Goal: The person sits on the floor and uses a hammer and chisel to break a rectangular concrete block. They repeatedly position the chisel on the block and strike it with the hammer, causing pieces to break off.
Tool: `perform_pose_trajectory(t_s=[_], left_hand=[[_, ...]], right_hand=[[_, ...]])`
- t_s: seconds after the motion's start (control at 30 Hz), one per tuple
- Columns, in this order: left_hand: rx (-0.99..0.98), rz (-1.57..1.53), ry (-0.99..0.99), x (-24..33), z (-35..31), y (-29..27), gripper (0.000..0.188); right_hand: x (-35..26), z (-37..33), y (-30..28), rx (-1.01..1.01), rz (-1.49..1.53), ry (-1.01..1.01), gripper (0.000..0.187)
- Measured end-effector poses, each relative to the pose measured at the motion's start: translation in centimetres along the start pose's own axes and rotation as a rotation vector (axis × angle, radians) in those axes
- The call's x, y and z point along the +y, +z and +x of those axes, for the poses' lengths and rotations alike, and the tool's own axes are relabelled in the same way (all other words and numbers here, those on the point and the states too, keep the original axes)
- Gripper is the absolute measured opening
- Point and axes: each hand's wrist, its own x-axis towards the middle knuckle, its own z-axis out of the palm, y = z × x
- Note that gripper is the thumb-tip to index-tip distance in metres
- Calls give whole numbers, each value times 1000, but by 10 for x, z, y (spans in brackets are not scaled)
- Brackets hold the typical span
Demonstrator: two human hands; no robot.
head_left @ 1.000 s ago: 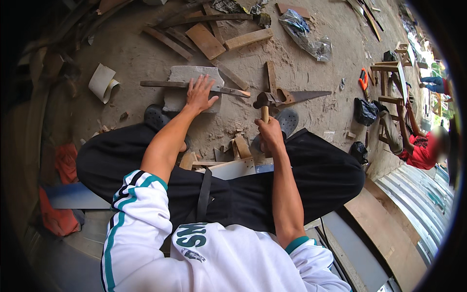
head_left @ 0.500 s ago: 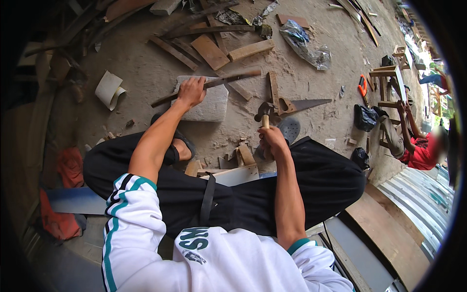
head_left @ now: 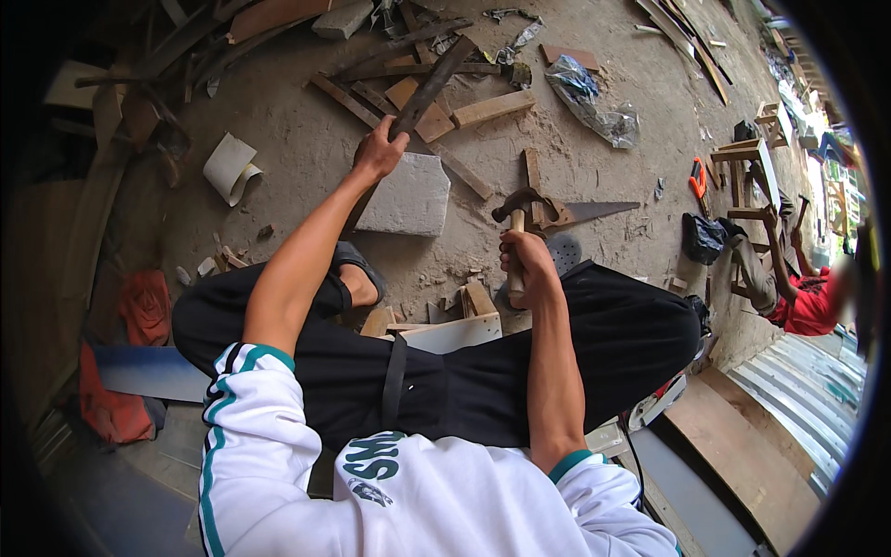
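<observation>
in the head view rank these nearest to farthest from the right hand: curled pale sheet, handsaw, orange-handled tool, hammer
From the right hand:
1. hammer: held in it
2. handsaw: on the ground, ahead and slightly right
3. orange-handled tool: farther right
4. curled pale sheet: far left, beyond the left forearm
</observation>
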Motion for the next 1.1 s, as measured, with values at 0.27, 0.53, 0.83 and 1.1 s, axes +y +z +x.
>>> perform_pose_trajectory(t_s=[0.27,0.53,0.83,1.1], left_hand=[[-157,-200,-19,-18,0,-11,42],[324,-63,118,14,10,10,55],[357,-76,-284,-14,-6,55,88],[197,-45,-654,-79,-51,131,96]], right_hand=[[6,8,-1,-52,-7,-45,11],[-5,6,4,-22,26,-99,12],[-17,-7,-2,-58,-97,-169,10],[-8,-6,1,-84,-356,-172,11]])
